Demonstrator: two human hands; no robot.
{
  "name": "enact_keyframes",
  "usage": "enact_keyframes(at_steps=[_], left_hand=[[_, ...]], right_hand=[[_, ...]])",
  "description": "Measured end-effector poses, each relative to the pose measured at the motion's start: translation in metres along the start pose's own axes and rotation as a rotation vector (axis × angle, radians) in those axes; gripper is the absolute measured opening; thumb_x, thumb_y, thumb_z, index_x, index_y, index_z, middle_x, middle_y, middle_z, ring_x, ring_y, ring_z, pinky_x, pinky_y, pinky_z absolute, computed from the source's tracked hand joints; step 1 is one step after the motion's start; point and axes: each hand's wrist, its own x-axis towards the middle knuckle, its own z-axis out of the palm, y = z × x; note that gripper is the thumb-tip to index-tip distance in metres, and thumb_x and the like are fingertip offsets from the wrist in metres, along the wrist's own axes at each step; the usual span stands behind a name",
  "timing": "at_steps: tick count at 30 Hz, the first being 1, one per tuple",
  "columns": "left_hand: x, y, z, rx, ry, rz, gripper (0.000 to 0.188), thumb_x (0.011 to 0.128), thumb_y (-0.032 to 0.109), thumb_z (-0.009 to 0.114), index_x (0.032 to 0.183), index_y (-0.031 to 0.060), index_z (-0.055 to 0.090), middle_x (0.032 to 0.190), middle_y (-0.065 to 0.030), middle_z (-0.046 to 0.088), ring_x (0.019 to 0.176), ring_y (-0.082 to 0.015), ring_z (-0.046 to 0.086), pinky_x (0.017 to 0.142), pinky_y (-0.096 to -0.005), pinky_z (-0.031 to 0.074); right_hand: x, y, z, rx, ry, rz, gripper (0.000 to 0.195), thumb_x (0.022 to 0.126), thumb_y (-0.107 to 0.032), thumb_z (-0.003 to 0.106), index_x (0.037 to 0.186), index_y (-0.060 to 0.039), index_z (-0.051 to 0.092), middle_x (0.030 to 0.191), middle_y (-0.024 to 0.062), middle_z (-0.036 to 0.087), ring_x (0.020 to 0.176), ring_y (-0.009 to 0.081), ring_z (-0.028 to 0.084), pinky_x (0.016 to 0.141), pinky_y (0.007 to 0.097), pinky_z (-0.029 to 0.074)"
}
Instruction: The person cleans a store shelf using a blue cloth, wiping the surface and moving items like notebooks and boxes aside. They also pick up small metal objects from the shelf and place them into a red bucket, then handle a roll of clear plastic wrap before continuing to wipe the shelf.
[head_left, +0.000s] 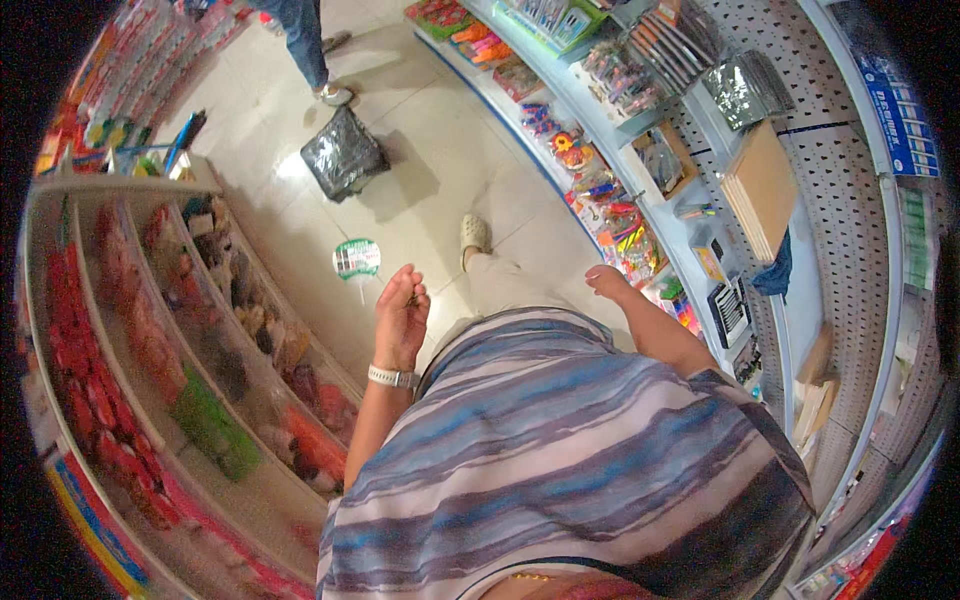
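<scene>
My left hand (403, 315) is raised in front of my body, its fingers curled in and nothing visible in them. A pale-strapped watch (393, 376) is on that wrist. Just beyond it, a green and white hand fan (356, 259) bearing print lies on the tiled floor (420, 142). On the other side, my right hand (609, 283) hangs near the lower shelf of bagged goods (630, 232); its fingers are bent and partly hidden. Farther ahead on the floor is a black plastic-wrapped package (345, 154).
Left of me stands a tiered rack (82, 360) with red and green goods. To the right, a pegboard shelf unit (825, 187) carries stacked boards (761, 191) and packaged items. Another person's leg (300, 45) is beyond the package. My beige clog (475, 234) is forward.
</scene>
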Motion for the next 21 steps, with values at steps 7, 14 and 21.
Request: enact_keyframes(at_steps=[7,14,21], left_hand=[[0.042,0.08,0.043,-0.071,0.043,0.069,0.013,0.096,0.015,0.055,0.106,0.0072,0.059,0.091,-0.0031,0.064,0.076,-0.0098,0.061,0.068,-0.0223,0.053],[0.093,0.14,0.065,-0.047,-0.032,0.102,0.015,0.094,0.014,0.058,0.105,0.0047,0.059,0.091,-0.0034,0.064,0.077,-0.0116,0.062,0.07,-0.0223,0.054],[0.171,0.198,0.066,-0.003,-0.045,-0.011,0.015,0.093,0.012,0.058,0.107,0.0053,0.06,0.094,-0.005,0.064,0.079,-0.0121,0.061,0.072,-0.024,0.053]], right_hand=[[0.112,-0.127,-0.055,-0.021,0.255,-0.016,0.023,0.079,-0.022,0.063,0.097,-0.0086,0.068,0.105,0.0147,0.066,0.1,0.0312,0.061,0.086,0.0384,0.049],[0.201,-0.231,-0.108,0.393,0.123,-0.042,0.028,0.077,-0.024,0.067,0.103,-0.0126,0.068,0.092,0.0101,0.07,0.088,0.028,0.066,0.08,0.0392,0.052],[0.199,-0.28,-0.115,-0.127,0.445,-0.043,0.019,0.076,-0.022,0.069,0.095,-0.0179,0.071,0.09,0.0103,0.07,0.088,0.0257,0.066,0.079,0.035,0.051]])
